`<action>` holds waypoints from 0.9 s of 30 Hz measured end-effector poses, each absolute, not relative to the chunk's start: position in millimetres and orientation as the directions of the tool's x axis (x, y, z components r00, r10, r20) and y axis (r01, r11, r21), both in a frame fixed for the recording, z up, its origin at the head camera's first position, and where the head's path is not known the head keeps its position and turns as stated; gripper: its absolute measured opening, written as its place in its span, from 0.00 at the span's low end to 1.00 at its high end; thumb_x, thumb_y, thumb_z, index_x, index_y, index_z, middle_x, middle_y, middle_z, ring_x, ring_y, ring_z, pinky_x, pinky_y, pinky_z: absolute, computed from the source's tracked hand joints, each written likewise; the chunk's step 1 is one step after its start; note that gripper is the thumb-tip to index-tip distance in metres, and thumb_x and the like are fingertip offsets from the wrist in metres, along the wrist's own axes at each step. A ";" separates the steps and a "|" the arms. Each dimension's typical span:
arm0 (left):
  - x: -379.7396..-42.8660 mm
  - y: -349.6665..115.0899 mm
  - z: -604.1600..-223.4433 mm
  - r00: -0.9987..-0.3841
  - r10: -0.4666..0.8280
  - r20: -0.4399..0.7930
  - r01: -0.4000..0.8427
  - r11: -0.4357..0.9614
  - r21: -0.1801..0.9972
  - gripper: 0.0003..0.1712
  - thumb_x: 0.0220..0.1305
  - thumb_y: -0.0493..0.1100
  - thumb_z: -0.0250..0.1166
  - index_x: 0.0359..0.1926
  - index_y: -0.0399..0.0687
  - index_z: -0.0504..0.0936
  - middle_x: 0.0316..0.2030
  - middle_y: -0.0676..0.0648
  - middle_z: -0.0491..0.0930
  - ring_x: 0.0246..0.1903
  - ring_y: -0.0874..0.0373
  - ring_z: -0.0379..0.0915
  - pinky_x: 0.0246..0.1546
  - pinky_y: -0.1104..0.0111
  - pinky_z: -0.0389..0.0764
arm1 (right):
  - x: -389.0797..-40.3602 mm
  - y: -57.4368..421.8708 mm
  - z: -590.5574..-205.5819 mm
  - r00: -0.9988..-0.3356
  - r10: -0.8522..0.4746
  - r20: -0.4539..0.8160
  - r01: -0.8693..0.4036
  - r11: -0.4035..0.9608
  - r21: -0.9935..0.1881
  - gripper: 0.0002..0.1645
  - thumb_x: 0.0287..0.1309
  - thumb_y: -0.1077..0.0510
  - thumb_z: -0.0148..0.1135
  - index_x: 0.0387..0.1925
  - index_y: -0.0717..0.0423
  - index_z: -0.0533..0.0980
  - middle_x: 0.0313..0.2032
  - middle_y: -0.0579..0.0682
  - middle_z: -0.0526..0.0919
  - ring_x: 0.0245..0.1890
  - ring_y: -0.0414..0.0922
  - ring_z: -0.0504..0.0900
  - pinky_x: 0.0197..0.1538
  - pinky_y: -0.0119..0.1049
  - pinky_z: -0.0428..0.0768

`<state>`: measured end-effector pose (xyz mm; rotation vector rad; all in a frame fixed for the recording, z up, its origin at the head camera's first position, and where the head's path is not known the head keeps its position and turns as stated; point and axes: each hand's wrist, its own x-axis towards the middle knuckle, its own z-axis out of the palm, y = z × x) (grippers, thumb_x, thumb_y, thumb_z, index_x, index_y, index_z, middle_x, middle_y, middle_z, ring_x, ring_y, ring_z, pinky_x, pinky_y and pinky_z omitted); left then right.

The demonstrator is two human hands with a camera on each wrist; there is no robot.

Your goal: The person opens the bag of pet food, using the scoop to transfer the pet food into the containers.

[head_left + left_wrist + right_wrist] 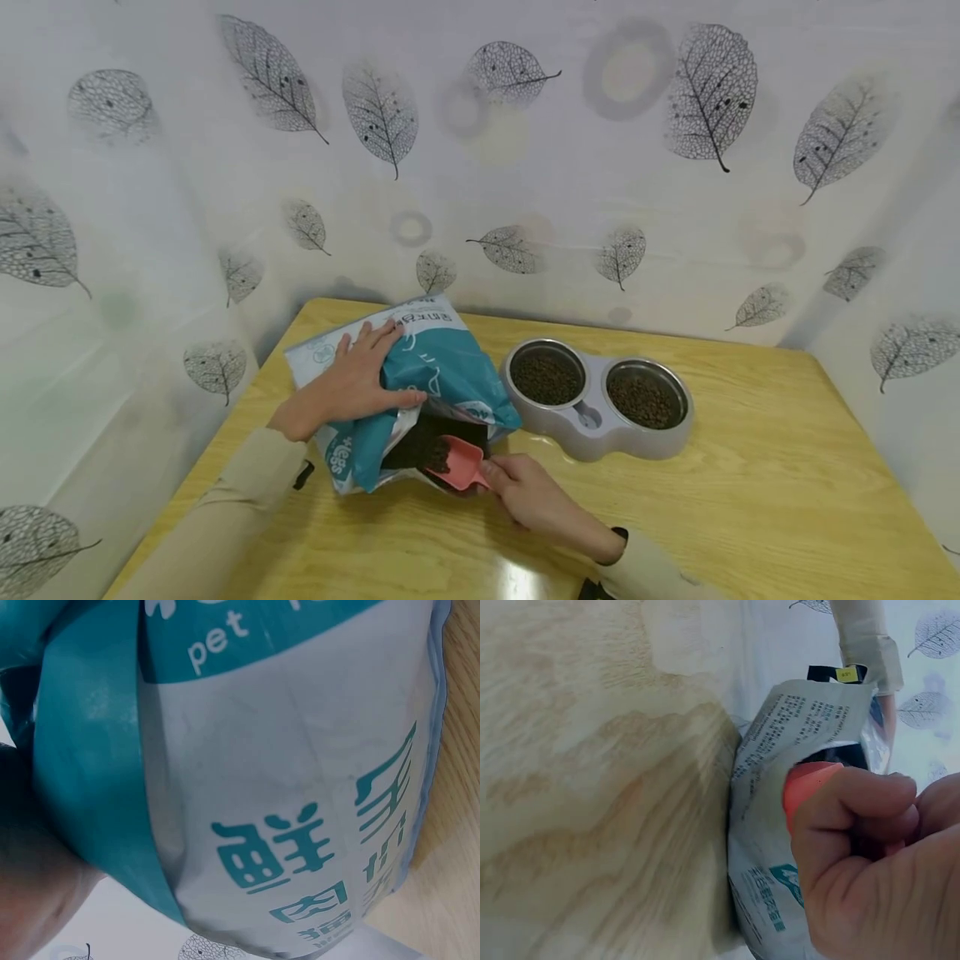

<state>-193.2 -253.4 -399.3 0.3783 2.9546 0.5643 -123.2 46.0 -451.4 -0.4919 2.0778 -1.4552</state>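
A teal and white pet food bag (446,362) lies on its side with its mouth facing the near side. My left hand (356,379) rests on top of it, fingers spread and thumb stretched toward the opening; the left wrist view shows the printed bag (240,772) close up. With curled fingers, my right hand (528,496) grips the handle of a pink scoop (465,463). Brown kibble lies at the scoop's front, which reaches into the dark bag mouth. In the right wrist view, the right hand (877,855) hides most of the scoop (806,787).
Right of the bag stands a grey double pet bowl (592,433), with brown kibble (547,381) in both steel dishes. The wooden table (765,475) meets a leaf-patterned curtain (562,192) at the back and sides.
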 end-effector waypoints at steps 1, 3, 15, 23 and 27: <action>-193.3 -253.6 -399.0 -0.963 0.262 -0.062 0.221 0.901 0.373 0.66 0.58 0.77 0.63 0.83 0.46 0.47 0.82 0.38 0.45 0.80 0.29 0.30 0.75 0.30 0.34 | -123.1 47.9 -450.2 -0.781 -0.581 -0.229 0.024 0.338 -0.941 0.28 0.80 0.52 0.47 0.31 0.74 0.73 0.11 0.42 0.64 0.07 0.35 0.60 0.14 0.29 0.60; -193.3 -253.7 -398.5 -0.963 0.263 -0.065 0.221 0.901 0.373 0.66 0.58 0.77 0.63 0.83 0.46 0.47 0.82 0.38 0.44 0.80 0.29 0.30 0.75 0.30 0.33 | -122.6 51.4 -448.2 -0.775 -0.585 -0.240 0.051 0.320 -0.946 0.27 0.80 0.53 0.46 0.32 0.75 0.73 0.11 0.42 0.64 0.08 0.35 0.59 0.14 0.29 0.60; -193.0 -253.2 -398.0 -0.963 0.261 -0.069 0.218 0.901 0.376 0.66 0.58 0.77 0.64 0.83 0.48 0.46 0.82 0.39 0.44 0.80 0.30 0.29 0.75 0.31 0.33 | -121.7 67.3 -440.1 -0.718 -0.620 -0.315 0.219 0.227 -0.949 0.26 0.81 0.51 0.44 0.36 0.71 0.74 0.14 0.42 0.64 0.11 0.36 0.56 0.15 0.28 0.59; -193.1 -252.9 -398.8 -0.964 0.261 -0.058 0.223 0.903 0.367 0.66 0.58 0.77 0.64 0.83 0.47 0.47 0.82 0.38 0.45 0.80 0.29 0.30 0.75 0.29 0.34 | -125.4 75.1 -440.9 -0.654 -0.733 -0.189 0.227 0.048 -0.973 0.32 0.81 0.46 0.43 0.43 0.76 0.70 0.17 0.42 0.68 0.14 0.34 0.61 0.19 0.28 0.63; -193.6 -253.2 -400.2 -0.964 0.260 -0.052 0.224 0.904 0.365 0.65 0.59 0.77 0.63 0.83 0.47 0.47 0.82 0.38 0.46 0.80 0.28 0.31 0.74 0.29 0.35 | -125.0 74.7 -442.1 -0.630 -0.772 -0.086 0.186 -0.043 -0.982 0.34 0.82 0.47 0.40 0.46 0.82 0.65 0.19 0.41 0.69 0.15 0.33 0.64 0.19 0.29 0.63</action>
